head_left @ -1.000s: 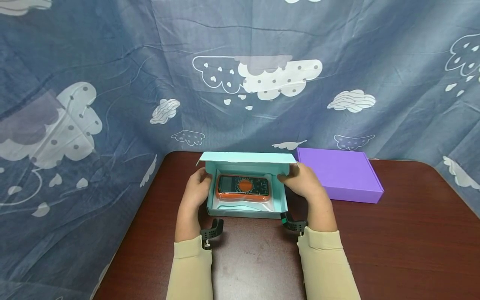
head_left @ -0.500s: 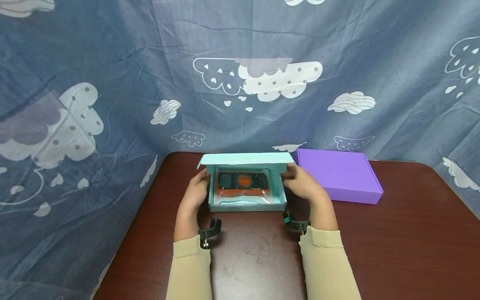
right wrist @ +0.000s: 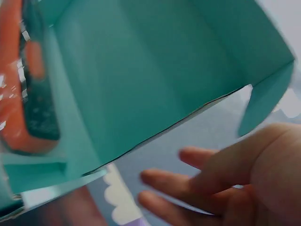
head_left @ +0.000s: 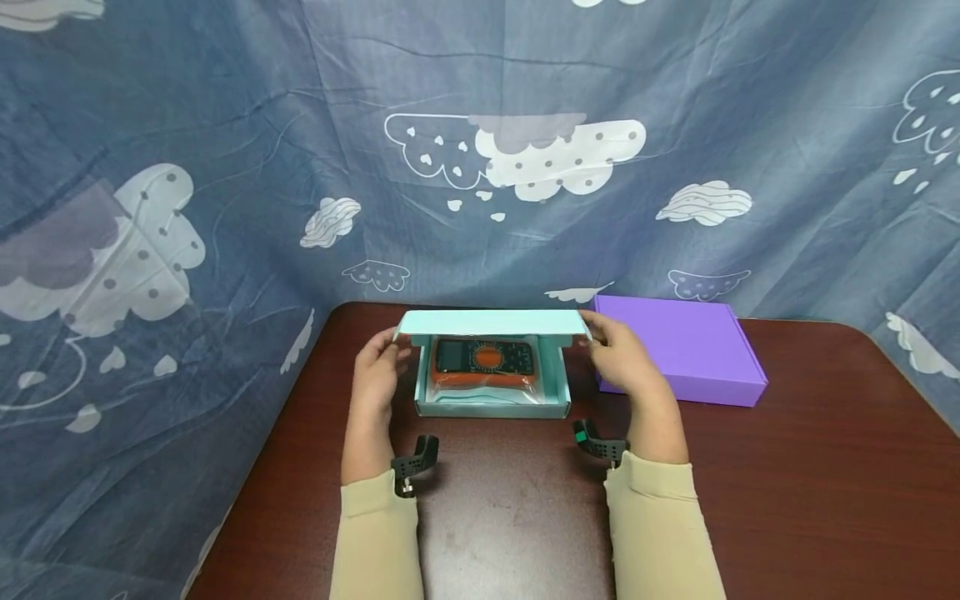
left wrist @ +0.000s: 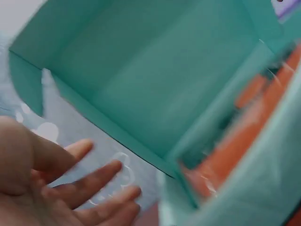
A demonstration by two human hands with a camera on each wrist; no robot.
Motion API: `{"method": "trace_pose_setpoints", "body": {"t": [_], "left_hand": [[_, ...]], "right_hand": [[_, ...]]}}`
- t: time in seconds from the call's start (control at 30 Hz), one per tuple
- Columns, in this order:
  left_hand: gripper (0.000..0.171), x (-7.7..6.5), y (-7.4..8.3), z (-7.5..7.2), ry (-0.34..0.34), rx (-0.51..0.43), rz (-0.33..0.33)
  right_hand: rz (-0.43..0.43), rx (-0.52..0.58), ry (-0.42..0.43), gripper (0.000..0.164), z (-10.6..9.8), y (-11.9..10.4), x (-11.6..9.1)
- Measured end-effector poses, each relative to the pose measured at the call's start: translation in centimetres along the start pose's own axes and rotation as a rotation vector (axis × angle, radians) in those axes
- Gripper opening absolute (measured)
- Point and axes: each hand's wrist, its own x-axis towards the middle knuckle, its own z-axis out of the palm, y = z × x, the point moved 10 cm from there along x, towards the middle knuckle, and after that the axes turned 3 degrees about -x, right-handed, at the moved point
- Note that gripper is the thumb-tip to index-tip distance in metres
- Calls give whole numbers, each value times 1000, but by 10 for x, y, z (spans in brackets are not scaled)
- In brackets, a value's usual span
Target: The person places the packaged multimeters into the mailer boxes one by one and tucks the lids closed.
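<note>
A teal cardboard box (head_left: 491, 411) stands on the table with its hinged lid (head_left: 492, 322) raised and tilted forward over it. Inside lies an orange and black multimeter (head_left: 487, 357) in a clear plastic bag. My left hand (head_left: 377, 375) is at the lid's left corner; in the left wrist view its fingers (left wrist: 89, 183) are spread and loosely bent, apart from the cardboard. At the right corner of the lid is my right hand (head_left: 624, 360). Its fingers (right wrist: 178, 190) look relaxed in the right wrist view, with a gap between them and the lid's edge.
Behind and right of the teal box lies a closed purple box (head_left: 682, 342), close to my right hand. A blue cloth (head_left: 480, 242) with cloud prints hangs behind the brown table (head_left: 502, 500). Each wrist wears a black camera mount (head_left: 416, 458).
Both hands have drawn outward from the box's sides to the lid's corners. The lid has come a little lower and forward. The teal box has shifted slightly away from me.
</note>
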Motion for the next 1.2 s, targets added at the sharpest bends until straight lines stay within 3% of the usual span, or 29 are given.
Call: {"method": "trace_pose_setpoints", "body": {"t": [0.07, 0.17, 0.23, 0.37, 0.5, 0.7, 0.97, 1.2], "left_hand": [[30, -4, 15, -7, 30, -99, 62], [39, -12, 38, -7, -7, -162, 152], [41, -16, 50, -1, -70, -144, 200], [43, -22, 58, 10, -165, -6, 229], [39, -23, 52, 11, -193, 128, 185], [40, -24, 42, 13, -266, 309, 137], [50, -24, 26, 19, -358, 419, 81], [47, -24, 14, 14, -346, 562, -14]], "right_hand": [[26, 37, 80, 40, -14, -5, -3], [36, 131, 141, 40, -26, -16, -9], [28, 171, 126, 45, -28, -23, -13], [-4, 200, 31, 52, -21, -32, -17], [11, 185, -56, 47, -13, -33, -21], [51, 24, -213, 47, -1, -29, -28], [76, -46, -356, 57, 16, -21, -32], [122, -82, -393, 58, 26, -12, -31]]}}
